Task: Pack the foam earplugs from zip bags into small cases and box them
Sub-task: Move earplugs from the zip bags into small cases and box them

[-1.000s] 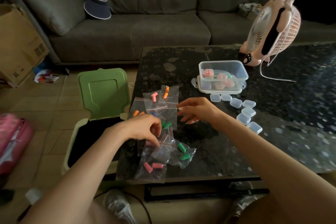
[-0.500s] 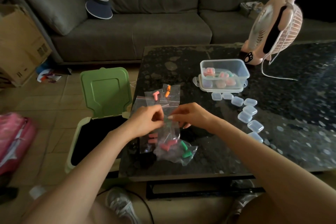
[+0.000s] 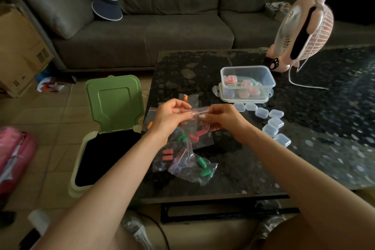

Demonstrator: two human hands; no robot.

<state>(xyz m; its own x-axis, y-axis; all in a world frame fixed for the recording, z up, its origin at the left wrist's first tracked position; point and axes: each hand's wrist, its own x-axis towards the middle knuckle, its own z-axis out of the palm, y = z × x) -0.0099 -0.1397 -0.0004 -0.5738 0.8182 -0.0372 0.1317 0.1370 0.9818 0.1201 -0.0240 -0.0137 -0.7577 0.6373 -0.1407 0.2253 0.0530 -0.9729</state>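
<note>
So, head cam: both hands are up over the dark table (image 3: 304,148), pinching the top strip of one clear zip bag (image 3: 199,123) between them. The left hand (image 3: 172,115) has the left end and the right hand (image 3: 221,119) the right end, fingertips curled onto it. Red earplugs (image 3: 197,135) sit in the bottom of that bag, just under the grip. More bags (image 3: 182,163) with green and pink plugs lie nearer me, below the hands. Empty small cases (image 3: 269,122) are off to the right of the grip, with the clear box (image 3: 263,79) just beyond them.

One head-worn wide-angle view: faces forward and down, close over table (image 3: 304,158); sofa (image 3: 162,32) at top.
</note>
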